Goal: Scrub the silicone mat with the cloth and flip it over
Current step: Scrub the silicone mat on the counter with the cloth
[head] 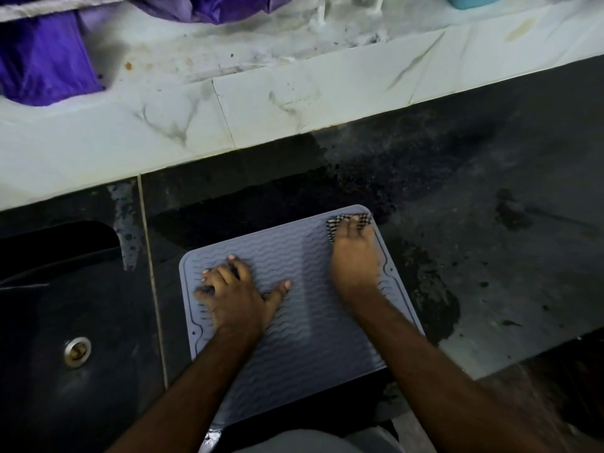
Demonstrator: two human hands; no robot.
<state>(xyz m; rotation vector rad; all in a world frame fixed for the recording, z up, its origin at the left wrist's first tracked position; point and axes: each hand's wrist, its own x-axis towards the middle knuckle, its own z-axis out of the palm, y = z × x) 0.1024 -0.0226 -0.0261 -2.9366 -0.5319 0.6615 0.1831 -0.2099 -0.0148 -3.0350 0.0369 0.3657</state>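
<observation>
A grey silicone mat with wavy ridges lies flat on the dark countertop, low in the centre of the frame. My left hand rests on the mat's left part, fingers spread and pressing down. My right hand is blurred near the mat's upper right corner, on top of a checked cloth that peeks out past my fingertips; whether I grip or just press it, I cannot tell. A black sink with a metal drain sits at lower left.
</observation>
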